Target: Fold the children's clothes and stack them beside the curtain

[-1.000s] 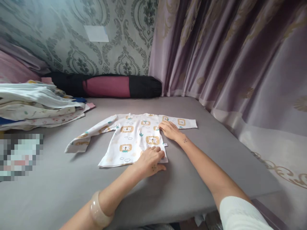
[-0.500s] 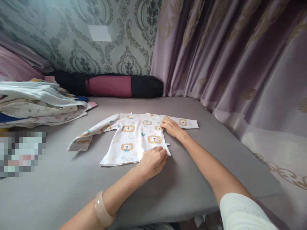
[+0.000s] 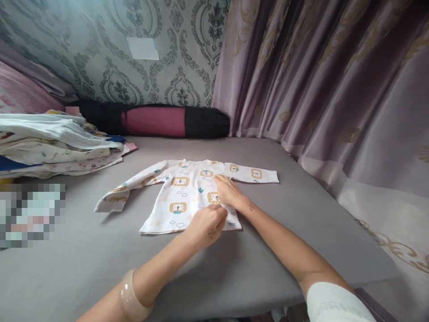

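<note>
A white long-sleeved child's shirt [image 3: 181,197] with a lion-face print lies spread on a grey-covered bed [image 3: 268,250], its sleeves out to both sides and its hem towards me. My left hand [image 3: 208,227] is over the lower right part of the shirt near the hem. Its fingers are curled together; their tips and anything in them are hidden. Just beyond it, my right hand [image 3: 229,190] rests on the shirt's right side below the armpit, fingers extended over the fabric. A pale bangle [image 3: 132,295] circles my left forearm.
Heaped clothes [image 3: 56,138] lie on the bed at the left, behind a blurred, pixelated patch. A long black and dark red bolster [image 3: 152,121] runs along the papered wall. Purple curtains [image 3: 301,80] hang along the right side.
Both hands have shifted left, inward over the shirt, the right one also slightly nearer me. The lower right hem corner, earlier under my left fingers, now lies flat and uncovered.
</note>
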Motion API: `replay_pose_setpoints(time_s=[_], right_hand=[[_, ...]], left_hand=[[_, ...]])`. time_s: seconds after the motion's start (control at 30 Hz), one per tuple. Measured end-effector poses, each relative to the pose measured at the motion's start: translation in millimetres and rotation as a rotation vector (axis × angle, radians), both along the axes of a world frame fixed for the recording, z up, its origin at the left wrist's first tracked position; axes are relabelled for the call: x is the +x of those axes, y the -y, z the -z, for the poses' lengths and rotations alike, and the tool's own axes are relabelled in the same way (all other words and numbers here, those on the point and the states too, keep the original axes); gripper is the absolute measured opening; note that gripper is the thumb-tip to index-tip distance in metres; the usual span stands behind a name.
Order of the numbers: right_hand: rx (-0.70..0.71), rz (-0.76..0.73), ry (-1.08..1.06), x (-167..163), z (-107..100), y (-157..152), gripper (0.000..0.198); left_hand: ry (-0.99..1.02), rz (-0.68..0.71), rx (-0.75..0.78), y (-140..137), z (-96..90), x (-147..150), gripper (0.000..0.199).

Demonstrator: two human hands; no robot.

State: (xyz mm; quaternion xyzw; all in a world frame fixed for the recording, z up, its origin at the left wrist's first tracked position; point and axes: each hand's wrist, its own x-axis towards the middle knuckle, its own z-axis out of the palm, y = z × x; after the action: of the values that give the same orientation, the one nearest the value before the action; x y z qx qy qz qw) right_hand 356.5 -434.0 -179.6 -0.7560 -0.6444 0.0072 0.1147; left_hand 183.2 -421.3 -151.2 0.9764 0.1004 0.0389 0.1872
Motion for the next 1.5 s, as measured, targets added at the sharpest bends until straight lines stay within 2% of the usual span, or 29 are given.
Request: replay_pose_setpoints(time_s=[0.07,0.13,0.27,0.37,0.47,0.53,0.6,0.67,0.73,0.87,1.0,1.13,1.37,1.5], right_hand=[[0.001,0.002,-0.083,-13.1,8.4,-1.6,0.044],[-0.001,0.039,-0.134,-22.7,16.6,-0.9,0.05],[-0.008,0.072,-0.159,-31.4,27.4,3.3,0.063],[0.003,0.069,-0.137,-31.9,29.0,4.4,0.064],[-0.014,0.039,-0.136,-29.5,25.5,6.2,0.063],[-0.002,0.009,-0.135,-26.1,20.1,11.7,0.059],[0.052,0.046,-0.127,-21.5,12.1,22.9,0.051],[0.099,0.174,-0.122,-16.8,2.3,39.6,0.039],[0.029,0.316,-0.106,-14.0,-7.7,59.0,0.028],[-0.221,0.444,-0.15,-19.2,-21.9,90.5,0.025],[-0.326,0.475,-0.149,-32.3,-28.6,100.4,0.025],[-0.391,0.468,-0.174,-37.8,-32.6,99.9,0.027],[-0.389,0.401,-0.226,-30.0,-36.3,100.3,0.031],[-0.386,0.375,-0.274,-23.6,-36.6,102.0,0.033]], left_hand=[[0.038,-0.114,0.059,-18.4,4.1,-12.0,0.027],[0.06,-0.159,0.093,-34.6,15.2,-23.3,0.03],[-0.015,-0.175,0.099,-51.0,41.9,-37.4,0.049],[-0.065,-0.136,0.076,-54.5,48.9,-43.1,0.057],[-0.003,-0.112,0.044,-61.4,44.8,-52.5,0.057],[0.106,-0.16,0.051,-69.9,40.1,-64.3,0.051],[0.212,-0.287,0.098,-80.0,35.6,-81.2,0.044],[0.237,-0.466,0.158,-89.2,31.2,-101.4,0.039],[0.164,-0.613,0.154,-95.1,27.0,-120.9,0.036],[-0.017,-0.742,-0.092,-94.6,20.2,-143.0,0.04],[-0.084,-0.78,-0.238,-88.0,16.2,-141.2,0.051],[-0.136,-0.786,-0.327,-85.6,14.9,-134.6,0.052],[-0.15,-0.72,-0.382,-89.6,3.3,-129.4,0.045],[-0.098,-0.774,-0.417,-101.6,1.2,-138.5,0.043]])
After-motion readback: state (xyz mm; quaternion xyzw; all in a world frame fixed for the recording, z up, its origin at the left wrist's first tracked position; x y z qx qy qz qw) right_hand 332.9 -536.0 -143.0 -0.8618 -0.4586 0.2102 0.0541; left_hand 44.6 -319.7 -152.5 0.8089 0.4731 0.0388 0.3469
